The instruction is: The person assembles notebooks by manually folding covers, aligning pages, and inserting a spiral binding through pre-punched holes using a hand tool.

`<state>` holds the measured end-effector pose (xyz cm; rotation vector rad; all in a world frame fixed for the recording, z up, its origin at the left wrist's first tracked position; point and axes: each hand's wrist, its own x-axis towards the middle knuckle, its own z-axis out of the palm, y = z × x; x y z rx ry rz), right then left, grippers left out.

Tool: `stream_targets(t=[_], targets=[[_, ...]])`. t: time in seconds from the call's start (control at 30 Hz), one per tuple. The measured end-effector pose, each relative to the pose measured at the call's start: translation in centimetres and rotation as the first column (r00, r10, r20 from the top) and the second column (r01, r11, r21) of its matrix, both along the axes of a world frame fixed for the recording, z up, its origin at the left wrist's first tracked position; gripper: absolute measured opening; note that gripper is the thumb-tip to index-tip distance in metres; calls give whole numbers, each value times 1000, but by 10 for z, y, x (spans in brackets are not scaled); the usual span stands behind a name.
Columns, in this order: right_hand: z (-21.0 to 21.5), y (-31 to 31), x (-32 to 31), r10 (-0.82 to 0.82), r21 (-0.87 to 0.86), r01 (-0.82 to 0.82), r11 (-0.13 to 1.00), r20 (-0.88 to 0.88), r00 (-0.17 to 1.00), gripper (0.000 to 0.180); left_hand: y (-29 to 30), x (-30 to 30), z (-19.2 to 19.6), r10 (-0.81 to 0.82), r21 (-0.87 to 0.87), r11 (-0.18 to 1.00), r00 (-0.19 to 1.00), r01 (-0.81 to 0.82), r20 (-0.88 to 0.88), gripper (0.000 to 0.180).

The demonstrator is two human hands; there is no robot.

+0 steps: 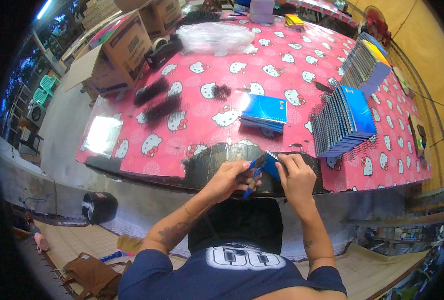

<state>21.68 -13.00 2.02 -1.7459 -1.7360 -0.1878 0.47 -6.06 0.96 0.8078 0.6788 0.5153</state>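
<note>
My left hand (228, 179) is closed around blue-handled pliers (249, 191) at the table's near edge. The dark head of the pliers is at the bound edge of a small blue spiral notebook (271, 166). Pinched in the fingers of my right hand (298, 176), that notebook is tilted and partly covered by them. Just beyond lies a short pile of blue notebooks (264, 109). To the right of my right hand, a long row of blue spiral notebooks (343, 122) stands with wire bindings showing.
A pink cartoon-print cover (197, 120) lies over the table, with a black patch (202, 162) in front of me. Black wire spirals (163, 111) lie left. Farther back are cardboard boxes (119, 57), clear plastic wrap (214, 37) and another notebook stack (364, 67).
</note>
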Motion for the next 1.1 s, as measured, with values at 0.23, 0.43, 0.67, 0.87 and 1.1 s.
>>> stream_targets(t=[0.23, 0.43, 0.67, 0.87, 1.1], targets=[[1, 1, -1, 28, -6, -27, 1000, 9, 1000, 18, 8, -1, -9, 52, 421, 906, 972, 50, -228, 33], [2, 0, 4, 13, -18, -13, 1000, -7, 1000, 17, 30, -13, -2, 136, 810, 537, 924, 234, -357, 32], [8, 0, 7, 58, -108, -66, 992, -83, 995, 23, 36, 21, 28, 443, 887, -302, 876, 348, -193, 40], [99, -39, 59, -96, 263, 103, 959, -41, 995, 17, 61, 72, 60, 68, 901, -279, 942, 334, -328, 34], [102, -20, 190, -270, 123, 344, 931, -405, 873, 37, 59, 222, 149, 36, 787, 598, 986, -151, 162, 44]])
